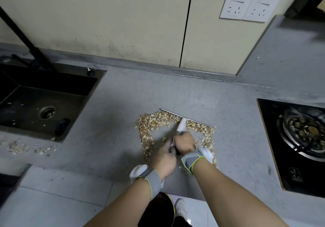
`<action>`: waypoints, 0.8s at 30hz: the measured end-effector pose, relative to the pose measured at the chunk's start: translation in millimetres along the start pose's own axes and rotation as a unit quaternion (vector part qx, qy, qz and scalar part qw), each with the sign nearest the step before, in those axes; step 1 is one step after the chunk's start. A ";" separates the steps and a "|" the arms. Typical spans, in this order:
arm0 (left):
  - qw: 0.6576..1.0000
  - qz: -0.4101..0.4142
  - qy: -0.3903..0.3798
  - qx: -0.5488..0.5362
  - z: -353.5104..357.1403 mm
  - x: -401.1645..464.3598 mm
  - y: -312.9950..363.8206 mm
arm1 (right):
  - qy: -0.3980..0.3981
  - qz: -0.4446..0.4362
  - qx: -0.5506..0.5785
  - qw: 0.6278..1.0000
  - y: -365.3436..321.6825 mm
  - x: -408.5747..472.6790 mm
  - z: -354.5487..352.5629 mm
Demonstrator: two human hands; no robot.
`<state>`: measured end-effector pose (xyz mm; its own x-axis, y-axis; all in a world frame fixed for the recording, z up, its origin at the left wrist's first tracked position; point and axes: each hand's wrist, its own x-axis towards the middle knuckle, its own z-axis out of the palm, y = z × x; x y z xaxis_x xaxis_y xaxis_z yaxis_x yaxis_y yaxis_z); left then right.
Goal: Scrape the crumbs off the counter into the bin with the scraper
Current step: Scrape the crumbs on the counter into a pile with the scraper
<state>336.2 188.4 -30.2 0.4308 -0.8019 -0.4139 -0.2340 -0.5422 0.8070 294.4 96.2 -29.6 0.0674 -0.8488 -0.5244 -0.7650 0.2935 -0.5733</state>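
A scraper [182, 123] with a long metal blade and a white handle lies on the grey counter [123, 103], its blade at the far side of a heap of tan crumbs [154, 123]. My right hand [185, 143] grips the handle near the blade. My left hand [164, 158] grips the handle's near end just behind it. Crumbs trail down both sides of the hands toward the counter's front edge. A smaller patch of crumbs [19, 147] lies at the left, in front of the sink. A dark round bin [162, 207] shows below the counter edge, between my forearms.
A black sink [44, 103] with a drain and a black tap is set into the counter at the left. A gas hob [302, 138] sits at the right. The wall behind carries a double socket [248, 5]. Pale floor tiles lie below the counter edge.
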 end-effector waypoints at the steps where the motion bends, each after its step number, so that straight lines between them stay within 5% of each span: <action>1: 1.000 0.001 0.002 0.003 -2.8 -3.3 0.5 | -0.007 -0.005 0.000 1.000 0.2 -2.5 -0.6; 7: 0.999 0.040 -0.005 0.034 -4.5 10.8 32.6 | 0.009 -0.057 0.052 0.997 -5.6 14.3 -35.8; 15: 0.994 0.036 -0.098 0.022 63.0 45.0 73.7 | 0.017 0.012 0.101 0.995 49.0 64.5 -108.3; 24: 0.986 0.070 -0.114 0.096 9.2 41.7 30.3 | 0.033 0.076 0.131 0.988 29.1 25.4 -54.9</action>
<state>339.0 136.3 -26.9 0.1805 -0.8958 -0.4061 -0.4467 -0.4425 0.7776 238.8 59.0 -25.1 -0.0839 -0.8110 -0.5790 -0.5712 0.5152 -0.6389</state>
